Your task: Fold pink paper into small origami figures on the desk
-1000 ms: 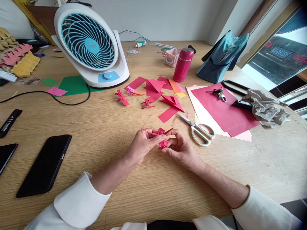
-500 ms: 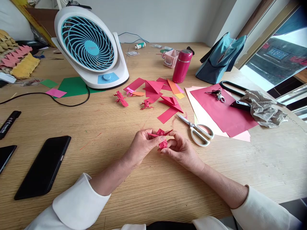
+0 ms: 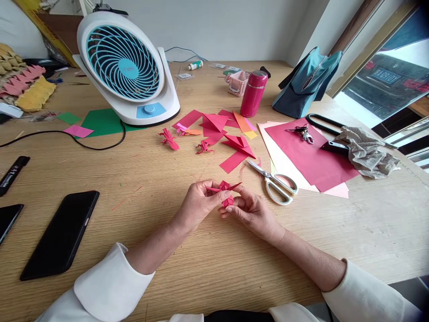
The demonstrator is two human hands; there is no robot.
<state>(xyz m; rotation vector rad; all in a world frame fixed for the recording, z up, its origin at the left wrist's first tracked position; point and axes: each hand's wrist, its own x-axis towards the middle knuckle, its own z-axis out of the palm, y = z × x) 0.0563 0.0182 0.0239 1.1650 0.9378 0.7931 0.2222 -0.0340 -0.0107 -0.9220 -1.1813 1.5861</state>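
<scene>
Wooden craft table [image 3: 140, 170] against a plain wall [image 3: 217, 27], beside a window [image 3: 385, 71] with a parked car outside. Cut colored paper [image 3: 308, 152], scissors [image 3: 278, 183] and a desk fan [image 3: 127, 67] suggest a papercraft workspace; home or shop is unclear.

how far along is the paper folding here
Two small red folded figures already look finished, standing apart from the hands. Another red piece is in hand, already shaped, held by the left hand and right hand. Possibly left: the flat red strip and large red sheet, both unfolded, though whether they'll be used isn't clear.
</scene>
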